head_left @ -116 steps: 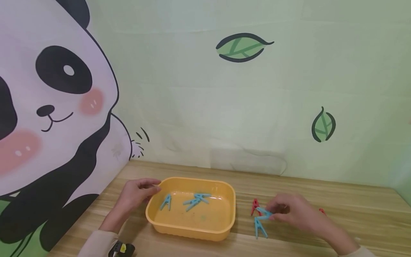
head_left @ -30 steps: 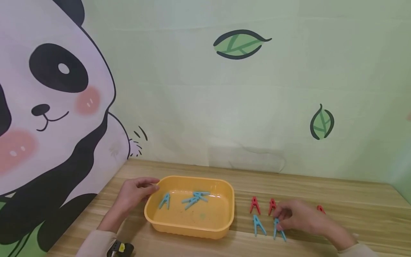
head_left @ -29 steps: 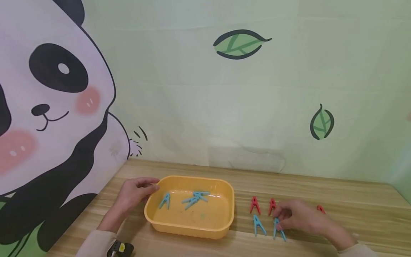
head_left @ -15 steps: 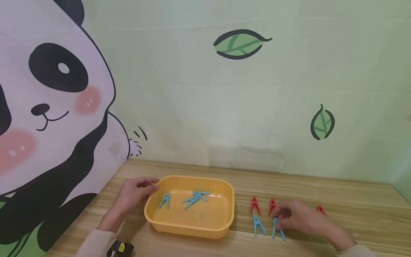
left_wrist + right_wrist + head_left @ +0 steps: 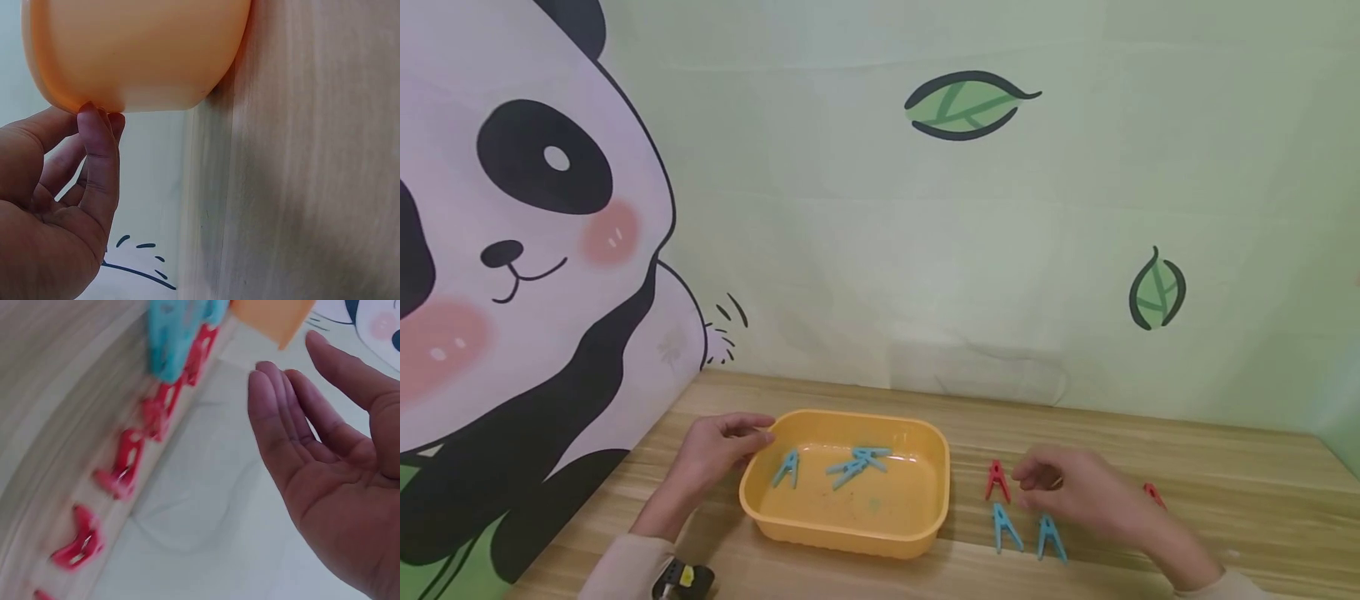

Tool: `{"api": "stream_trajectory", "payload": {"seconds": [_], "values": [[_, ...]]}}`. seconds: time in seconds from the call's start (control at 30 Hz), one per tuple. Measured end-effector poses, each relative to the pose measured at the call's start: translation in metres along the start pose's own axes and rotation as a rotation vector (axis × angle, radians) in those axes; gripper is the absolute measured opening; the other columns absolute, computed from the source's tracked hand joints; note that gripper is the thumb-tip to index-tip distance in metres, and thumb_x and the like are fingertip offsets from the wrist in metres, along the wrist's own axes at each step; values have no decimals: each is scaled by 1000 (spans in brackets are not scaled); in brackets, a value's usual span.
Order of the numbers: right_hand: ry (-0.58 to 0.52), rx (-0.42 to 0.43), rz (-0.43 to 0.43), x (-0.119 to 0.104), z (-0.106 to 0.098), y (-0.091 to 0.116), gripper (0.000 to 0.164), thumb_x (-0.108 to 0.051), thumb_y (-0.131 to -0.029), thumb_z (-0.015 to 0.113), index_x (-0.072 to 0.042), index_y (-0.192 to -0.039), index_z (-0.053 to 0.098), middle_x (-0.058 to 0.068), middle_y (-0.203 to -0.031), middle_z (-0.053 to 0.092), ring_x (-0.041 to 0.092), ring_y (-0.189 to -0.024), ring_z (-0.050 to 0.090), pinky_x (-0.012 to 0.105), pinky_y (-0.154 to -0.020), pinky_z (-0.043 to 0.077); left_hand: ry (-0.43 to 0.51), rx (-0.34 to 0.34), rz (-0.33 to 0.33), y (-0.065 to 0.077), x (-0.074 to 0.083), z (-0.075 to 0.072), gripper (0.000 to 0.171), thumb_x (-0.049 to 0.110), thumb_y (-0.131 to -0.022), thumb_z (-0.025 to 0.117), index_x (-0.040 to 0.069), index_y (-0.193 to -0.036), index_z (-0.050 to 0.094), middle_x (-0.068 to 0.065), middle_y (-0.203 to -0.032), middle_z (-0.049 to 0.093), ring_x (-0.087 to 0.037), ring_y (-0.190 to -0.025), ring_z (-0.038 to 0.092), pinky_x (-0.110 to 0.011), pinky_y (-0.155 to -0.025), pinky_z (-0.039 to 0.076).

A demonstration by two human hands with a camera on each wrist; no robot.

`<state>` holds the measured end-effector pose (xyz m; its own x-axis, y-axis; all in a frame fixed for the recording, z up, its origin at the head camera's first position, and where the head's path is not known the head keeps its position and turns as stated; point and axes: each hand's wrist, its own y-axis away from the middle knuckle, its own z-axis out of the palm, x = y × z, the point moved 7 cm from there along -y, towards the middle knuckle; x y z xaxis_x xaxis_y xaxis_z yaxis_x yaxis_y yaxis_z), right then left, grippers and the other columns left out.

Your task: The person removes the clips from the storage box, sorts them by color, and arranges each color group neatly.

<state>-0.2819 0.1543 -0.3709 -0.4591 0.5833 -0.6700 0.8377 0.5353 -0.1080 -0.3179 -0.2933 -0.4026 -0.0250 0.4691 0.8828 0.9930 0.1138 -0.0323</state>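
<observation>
A yellow plastic basin sits on the table, with blue clothespins inside, one at the left and two overlapping near the middle. My left hand holds the basin's left rim; in the left wrist view its fingertips meet the basin wall. My right hand hovers over the clothespins to the right, holding nothing, its fingers loosely bent in the right wrist view. Beside it stand a red clothespin and two blue ones, a left one and a right one. The hand hides another red one.
Farther right, a red clothespin shows past the right wrist. In the right wrist view several red clothespins run in a row beside the blue ones. A wall covering with a printed panda borders the table.
My right hand set a blue clothespin down beside the other blue one, let go of it and rose away toward the back left. The left hand stayed on the basin.
</observation>
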Motion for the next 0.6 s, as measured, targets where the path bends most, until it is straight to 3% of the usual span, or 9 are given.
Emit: {"api": "stream_trajectory", "payload": {"seconds": [0.27, 0.37, 0.5, 0.6], "values": [[-117, 85, -37, -39, 7, -22, 18, -21, -100, 78, -7, -111, 74, -1, -101, 73, 17, -93, 69, 29, -79, 60, 6, 5, 2, -1, -1, 0, 31, 15, -96, 80, 0, -123, 77, -9, -101, 76, -19, -80, 66, -34, -70, 60], [-167, 101, -44, -51, 14, -32, 23, -20, -99, 78, -5, -115, 74, 3, -105, 73, 21, -94, 71, 33, -70, 62, 9, 7, 0, -1, -1, 0, 30, 15, -96, 80, 1, -122, 77, -9, -101, 76, -19, -80, 66, -33, -71, 60], [-188, 104, -89, -64, 26, -47, 22, -17, -98, 79, -4, -116, 74, 4, -107, 74, 22, -96, 72, 33, -73, 62, 15, 8, 10, 0, 0, 0, 30, 14, -96, 80, -1, -122, 77, -9, -98, 76, -19, -79, 65, -33, -69, 60], [-186, 104, -137, -71, 36, -58, 21, -13, -98, 79, -2, -115, 74, 4, -109, 74, 22, -101, 70, 31, -85, 60, 18, 8, 8, 0, 0, 0, 31, 14, -95, 81, -1, -122, 77, -8, -96, 75, -19, -77, 64, -33, -67, 59]]}}
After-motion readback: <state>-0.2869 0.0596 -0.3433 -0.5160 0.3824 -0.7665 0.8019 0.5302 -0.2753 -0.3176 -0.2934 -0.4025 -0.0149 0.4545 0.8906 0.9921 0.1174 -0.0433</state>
